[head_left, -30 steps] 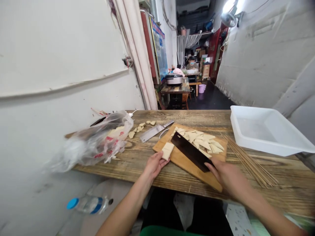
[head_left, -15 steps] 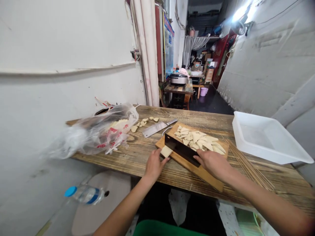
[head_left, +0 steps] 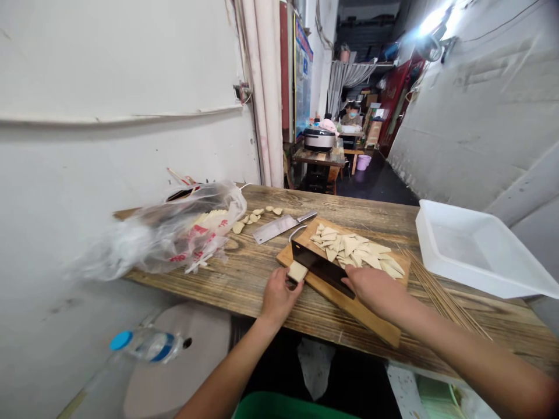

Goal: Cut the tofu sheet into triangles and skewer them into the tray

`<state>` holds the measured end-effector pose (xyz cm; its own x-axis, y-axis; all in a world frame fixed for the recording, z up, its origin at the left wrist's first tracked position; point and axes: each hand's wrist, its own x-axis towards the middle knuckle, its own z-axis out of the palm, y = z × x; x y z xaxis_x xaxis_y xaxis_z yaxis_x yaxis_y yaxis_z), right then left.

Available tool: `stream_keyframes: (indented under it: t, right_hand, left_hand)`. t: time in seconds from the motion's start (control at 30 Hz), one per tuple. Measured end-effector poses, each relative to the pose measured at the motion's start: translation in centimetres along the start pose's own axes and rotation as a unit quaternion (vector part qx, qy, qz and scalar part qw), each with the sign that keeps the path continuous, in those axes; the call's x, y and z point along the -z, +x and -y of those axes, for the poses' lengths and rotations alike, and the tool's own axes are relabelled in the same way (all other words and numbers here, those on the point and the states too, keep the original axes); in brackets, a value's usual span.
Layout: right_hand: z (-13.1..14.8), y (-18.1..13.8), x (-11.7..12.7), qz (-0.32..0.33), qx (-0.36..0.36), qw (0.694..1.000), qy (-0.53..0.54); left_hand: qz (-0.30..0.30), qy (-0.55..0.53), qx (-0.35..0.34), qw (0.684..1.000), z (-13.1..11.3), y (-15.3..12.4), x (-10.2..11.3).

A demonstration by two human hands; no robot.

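My right hand is closed round the handle of a dark cleaver, whose blade stands edge-down on the wooden cutting board. My left hand lies at the board's near left corner, fingertips pressed on a pale tofu block right beside the blade. A heap of cut triangular tofu slices covers the far half of the board.
A second, silver cleaver lies on the wooden table beside loose pieces and a plastic bag. Bamboo skewers and a white tray sit at right. A water bottle is below left. A person sits far back.
The cleaver went from lying tilted across the board to standing edge-down against the tofu block. My left hand stayed on the block. The camera shifted a little.
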<state>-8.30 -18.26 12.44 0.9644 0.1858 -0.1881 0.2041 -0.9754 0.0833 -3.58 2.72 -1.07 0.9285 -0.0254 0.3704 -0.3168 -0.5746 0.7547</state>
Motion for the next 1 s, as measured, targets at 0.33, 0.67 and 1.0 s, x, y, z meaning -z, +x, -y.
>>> stream_keyframes:
  t: [0.33, 0.67, 1.0]
  right_hand:
    - [1.2, -0.2, 1.7, -0.016, 0.010, 0.999, 0.028]
    - [-2.9, -6.3, -3.1, -0.117, -0.096, 0.986, 0.070]
    - [-5.1, -10.9, -9.6, -0.231, -0.164, 0.950, 0.132]
  left_hand:
    - [0.014, 0.034, -0.005, 0.999, 0.0, 0.1, -0.4]
    - [0.009, 0.055, -0.061, 0.997, 0.6, 1.7, 1.6]
    - [0.305, 0.248, -0.183, 0.901, -3.2, 9.2, 0.9]
